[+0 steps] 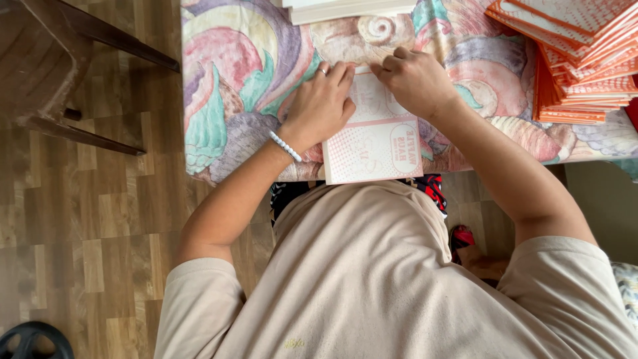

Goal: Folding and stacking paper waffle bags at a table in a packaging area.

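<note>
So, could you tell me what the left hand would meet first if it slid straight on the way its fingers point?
The left hand points up and slightly right across the pink-and-white sheet. It would probably meet the right hand first, whose fingertips lie just ahead; beyond is the white stack.

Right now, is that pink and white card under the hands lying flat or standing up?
Flat. The pink and white card lies on the patterned tablecloth, with the left hand and right hand pressing its far end.

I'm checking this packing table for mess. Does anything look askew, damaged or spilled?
Only the orange stack at the table's right end: its flat pieces are fanned out unevenly. The pink-and-white card under the left hand and right hand overhangs the table edge. No spills.
</note>
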